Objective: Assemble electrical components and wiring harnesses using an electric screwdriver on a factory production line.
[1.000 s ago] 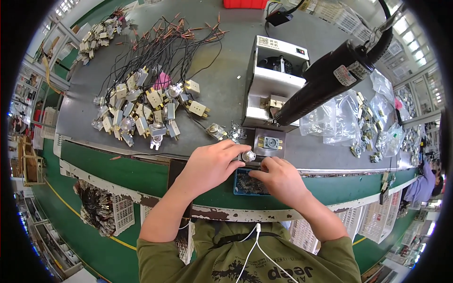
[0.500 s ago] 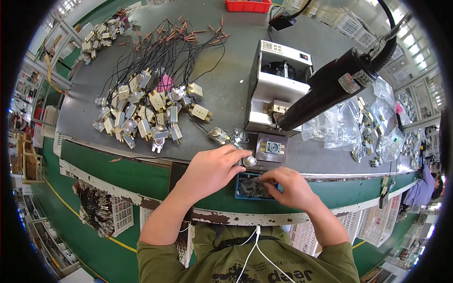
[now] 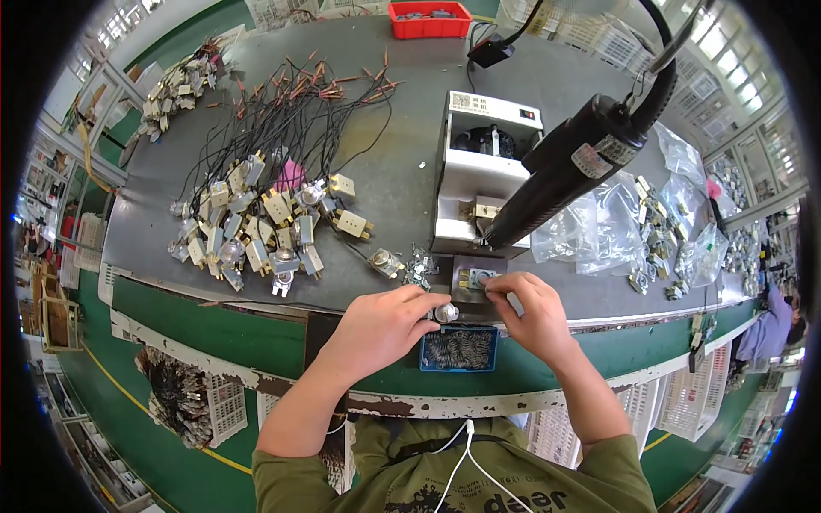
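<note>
My left hand (image 3: pixel 389 323) is closed, thumb and fingertips pinching a round silvery part (image 3: pixel 446 313) by the bench's front edge. My right hand (image 3: pixel 532 309) reaches over a small pale block (image 3: pixel 481 277) with brass terminals, which sits on a metal fixture plate (image 3: pixel 466 296). Its fingertips are pinched together at the block's right side; whatever they hold is too small to make out. Just below both hands is a blue tray (image 3: pixel 459 349) full of small metal pieces that look like springs. Loose small metal bits (image 3: pixel 418 268) lie left of the plate.
A black electric screwdriver (image 3: pixel 556 175) slants down in front of a metal machine (image 3: pixel 484 162) behind the plate. Wired cream and grey switch-like parts (image 3: pixel 256 218) are heaped at left. Plastic bags (image 3: pixel 599 227) and more parts lie right. A red bin (image 3: pixel 430 20) stands at the back.
My right hand has moved from the blue tray up to the block on the fixture plate. The left hand still pinches the round part. The whole view has shifted slightly.
</note>
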